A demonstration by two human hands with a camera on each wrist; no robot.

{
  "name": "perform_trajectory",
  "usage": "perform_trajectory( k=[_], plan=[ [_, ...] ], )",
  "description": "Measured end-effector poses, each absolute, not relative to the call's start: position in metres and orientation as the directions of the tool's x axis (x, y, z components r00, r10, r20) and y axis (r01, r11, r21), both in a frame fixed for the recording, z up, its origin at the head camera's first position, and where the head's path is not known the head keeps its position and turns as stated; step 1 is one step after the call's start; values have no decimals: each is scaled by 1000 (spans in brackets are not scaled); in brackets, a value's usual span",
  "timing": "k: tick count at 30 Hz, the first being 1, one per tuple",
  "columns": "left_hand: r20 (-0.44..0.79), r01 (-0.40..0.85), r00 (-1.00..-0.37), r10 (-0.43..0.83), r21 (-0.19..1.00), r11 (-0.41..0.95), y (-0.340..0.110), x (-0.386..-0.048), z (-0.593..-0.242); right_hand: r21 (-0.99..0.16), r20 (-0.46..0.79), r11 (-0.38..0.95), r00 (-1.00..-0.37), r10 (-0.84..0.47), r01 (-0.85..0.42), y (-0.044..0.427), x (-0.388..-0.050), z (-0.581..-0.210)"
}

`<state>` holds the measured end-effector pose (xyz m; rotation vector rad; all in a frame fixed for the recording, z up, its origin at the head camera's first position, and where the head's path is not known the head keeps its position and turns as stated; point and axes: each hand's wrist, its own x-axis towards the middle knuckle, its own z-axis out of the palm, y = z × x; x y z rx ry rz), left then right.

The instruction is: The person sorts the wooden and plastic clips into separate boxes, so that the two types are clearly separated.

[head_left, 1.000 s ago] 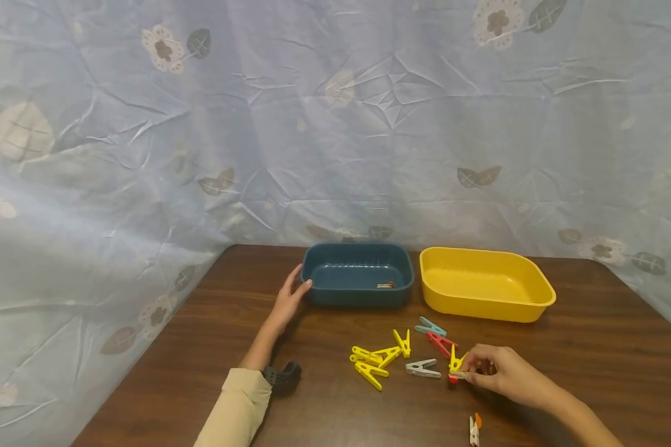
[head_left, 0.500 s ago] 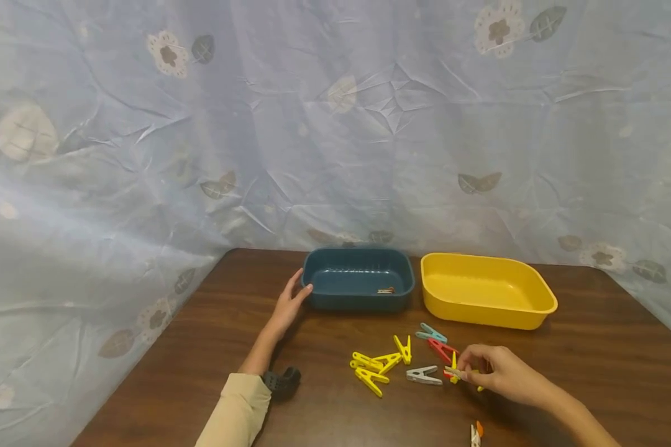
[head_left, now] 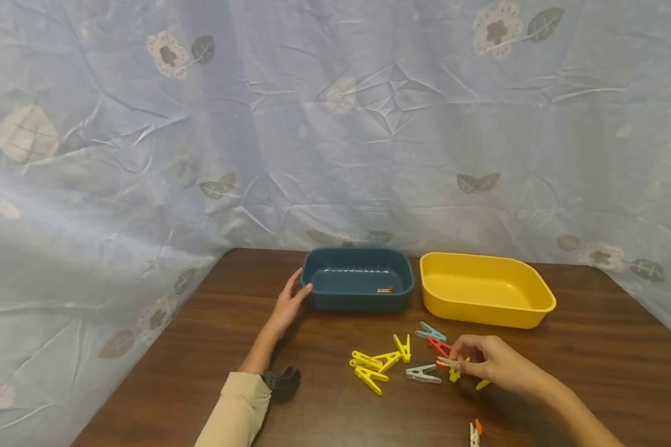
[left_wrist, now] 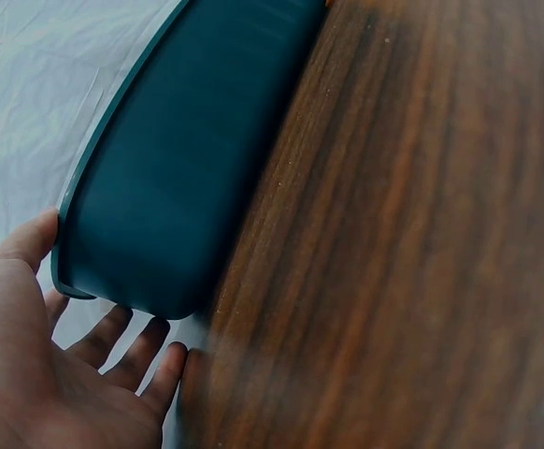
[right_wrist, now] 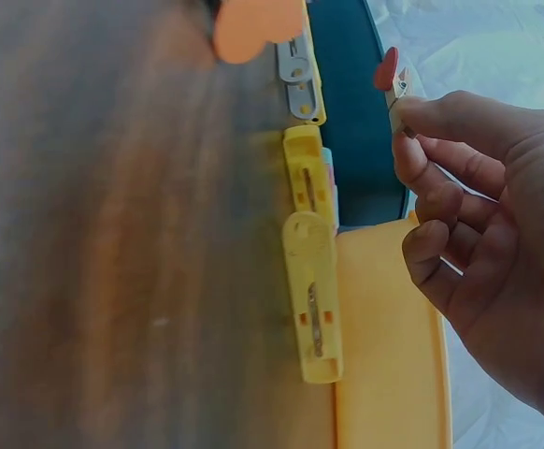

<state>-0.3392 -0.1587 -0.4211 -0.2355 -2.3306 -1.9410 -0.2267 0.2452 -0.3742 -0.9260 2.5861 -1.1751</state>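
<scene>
Clothespin point(right_wrist: 400, 86) of pale wood, small and tipped with a red ornament, sits pinched between the thumb and forefinger of the right hand point(head_left: 497, 365); the other fingers curl behind it, holding nothing. In the head view it shows near a red plastic peg point(head_left: 437, 344); its height above the brown wood-grain surface point(head_left: 335, 416) is hard to tell. The left hand point(head_left: 287, 308) rests against the narrow end of a dark teal rectangular plastic basin point(head_left: 358, 302), fingers spread. Another small clip point(head_left: 385, 290) lies inside that basin, towards its near right corner. A yellow rectangular plastic basin point(head_left: 489, 315) stands just beside it.

The pinch looks like the weak point: only the tips bear on a narrow body, so uneven pressure could twist the clothespin free. Dropped here, it would probably land among the grey plastic peg point(head_left: 419, 375), the red one and the yellow plastic peg point(head_left: 455, 374) beneath the hand, awkward to pick out. A low sideways sweep might catch these and scatter them. A hard push from the left hand could slide the teal basin into its yellow neighbour. The pale clip with an orange heart point(head_left: 474, 434) lies near the right forearm, which could knock it if drawn back carelessly.
</scene>
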Motion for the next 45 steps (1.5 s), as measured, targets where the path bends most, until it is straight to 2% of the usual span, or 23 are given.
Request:
perform_trajectory(
  k=[14,21,30,32,38,45],
  plan=[
    [169,177,-983,70,976,130,-158,-336,-415,-663,186,538,-811,-555,-521,226,-253,-365],
    [162,170,-984,71,976,139,-154,-320,-395,-734,88,549,-858,-506,-399,217,-263,-358],
    [167,175,-984,65,975,137,-152,-319,-394,-829,-51,525,-909,-414,-193,204,-270,-347],
    [161,168,-985,64,977,134,-152,-320,-394,-808,-31,543,-904,-426,-228,202,-273,-345],
    [162,170,-984,70,977,129,-154,-321,-393,-668,112,595,-851,-512,-446,197,-284,-341],
    [160,168,-985,63,975,147,-154,-324,-400,-663,123,588,-843,-524,-463,194,-291,-340]
  ],
)
